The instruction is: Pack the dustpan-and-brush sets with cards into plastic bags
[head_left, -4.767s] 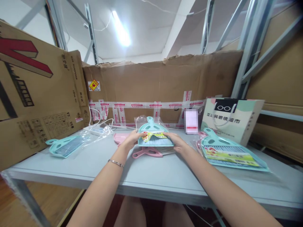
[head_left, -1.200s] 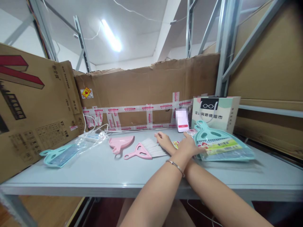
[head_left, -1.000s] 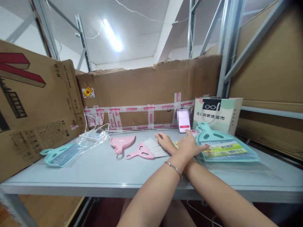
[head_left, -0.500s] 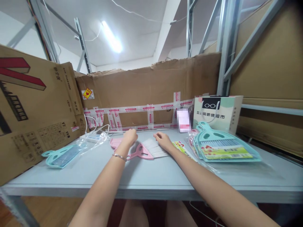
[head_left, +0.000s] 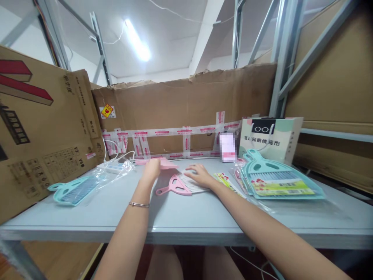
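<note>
My left hand (head_left: pixel 153 169) is closed on a pink dustpan (head_left: pixel 168 164), which is tilted up off the table; my wrist and the back of the hand hide part of it. In front of the dustpan a pink hand brush (head_left: pixel 182 187) lies flat, its handle to the left and its white bristles to the right. My right hand (head_left: pixel 199 175) rests over those bristles, fingers apart and stretched to the left, gripping nothing. A printed yellow-green card (head_left: pixel 225 181) lies just right of my right hand.
Turquoise dustpan-and-brush sets (head_left: pixel 279 177) are stacked at right, before a paper bag (head_left: pixel 269 136). At left lies another turquoise set (head_left: pixel 74 190) near clear plastic wrap (head_left: pixel 124 171). Cardboard (head_left: pixel 175 101) walls the back of the table (head_left: pixel 122 214).
My left hand has moved slightly left and lifted the pink dustpan from the table into a tilt. My right hand's fingers have spread from a curled pose over the brush bristles.
</note>
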{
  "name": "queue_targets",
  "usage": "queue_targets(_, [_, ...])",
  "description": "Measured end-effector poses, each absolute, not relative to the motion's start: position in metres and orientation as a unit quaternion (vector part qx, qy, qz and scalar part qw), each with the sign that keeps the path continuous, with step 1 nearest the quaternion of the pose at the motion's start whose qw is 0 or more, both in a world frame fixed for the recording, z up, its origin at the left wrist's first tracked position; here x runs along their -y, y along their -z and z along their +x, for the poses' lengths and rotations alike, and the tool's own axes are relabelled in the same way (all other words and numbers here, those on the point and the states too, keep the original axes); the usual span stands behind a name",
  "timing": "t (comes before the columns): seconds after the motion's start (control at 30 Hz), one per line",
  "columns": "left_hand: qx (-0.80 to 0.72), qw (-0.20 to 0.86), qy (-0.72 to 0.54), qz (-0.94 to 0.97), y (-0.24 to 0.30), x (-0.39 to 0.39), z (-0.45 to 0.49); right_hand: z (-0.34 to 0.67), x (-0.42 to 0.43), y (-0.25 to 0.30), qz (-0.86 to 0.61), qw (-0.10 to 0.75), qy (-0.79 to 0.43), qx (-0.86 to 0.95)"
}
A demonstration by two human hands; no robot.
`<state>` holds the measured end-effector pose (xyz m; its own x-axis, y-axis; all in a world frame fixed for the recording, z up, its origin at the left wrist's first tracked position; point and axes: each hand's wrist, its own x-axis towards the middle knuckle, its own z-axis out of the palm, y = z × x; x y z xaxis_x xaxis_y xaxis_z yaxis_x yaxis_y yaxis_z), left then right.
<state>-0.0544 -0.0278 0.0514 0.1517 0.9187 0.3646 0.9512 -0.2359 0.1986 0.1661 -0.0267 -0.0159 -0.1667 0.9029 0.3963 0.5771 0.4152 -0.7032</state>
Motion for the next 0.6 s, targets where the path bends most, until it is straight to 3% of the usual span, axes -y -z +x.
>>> queue_targets(0.13, [0.515,0.041,0.233,-0.824,-0.058,0.031,-0.050,0.170,0.016,0.010,-0.466,0.581,-0.333,0.579])
queue_targets(0.23, [0.400,0.025,0.278,-0.873,-0.056,0.029,-0.044,0.172,0.014,0.007,-0.396,0.632,-0.486,0.456])
queue_targets(0.33, [0.323,-0.028,0.342,-0.882,-0.054,0.028,-0.041,0.174,0.016,0.003,-0.340,0.665,-0.550,0.374])
queue_targets(0.47, [0.329,-0.217,0.523,-0.756,-0.059,0.037,-0.036,0.175,0.020,-0.002,-0.307,0.703,-0.561,0.313])
queue_targets(0.6, [0.417,-0.396,0.502,-0.646,-0.059,0.039,-0.031,0.171,0.026,-0.006,-0.288,0.682,-0.563,0.367])
